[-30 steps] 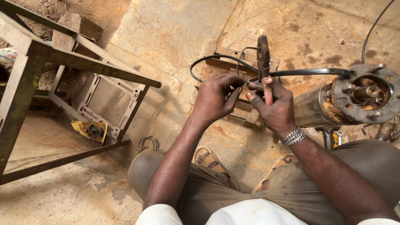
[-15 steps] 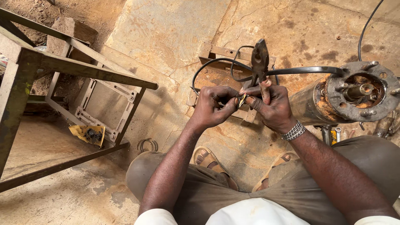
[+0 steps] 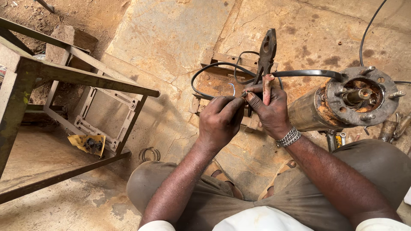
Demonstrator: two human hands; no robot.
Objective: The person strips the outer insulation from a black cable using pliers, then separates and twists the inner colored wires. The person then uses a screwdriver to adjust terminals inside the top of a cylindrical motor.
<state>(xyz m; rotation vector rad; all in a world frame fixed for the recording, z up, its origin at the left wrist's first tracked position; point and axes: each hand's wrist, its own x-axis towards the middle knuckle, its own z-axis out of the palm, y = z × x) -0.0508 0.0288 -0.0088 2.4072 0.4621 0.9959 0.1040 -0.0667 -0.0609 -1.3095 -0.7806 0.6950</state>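
Observation:
My right hand [image 3: 269, 108] grips a pair of dark pliers [image 3: 265, 50] by the handles, jaws pointing up and away. My left hand [image 3: 220, 119] is closed next to it, fingertips pinching a thin wire end at the right hand's fingers. A black cable [image 3: 214, 68] loops behind both hands and runs right to a rusty cylindrical pump motor [image 3: 342, 105] lying on the stone floor. A short blue wire [image 3: 232, 88] shows just above my left hand. A metal bracelet [image 3: 289, 137] sits on my right wrist.
A rusty metal frame stand [image 3: 81, 77] fills the left side, with a yellow scrap holding small dark parts [image 3: 87, 143] under it. A wooden pallet piece [image 3: 227, 60] lies beneath the cable. Small wire rings [image 3: 150, 154] lie by my knee. Wrenches [image 3: 340, 139] sit under the motor.
Both hands have drawn closer together, and my left fingers have moved onto the wire end at the right hand. The pliers stay upright in my right hand.

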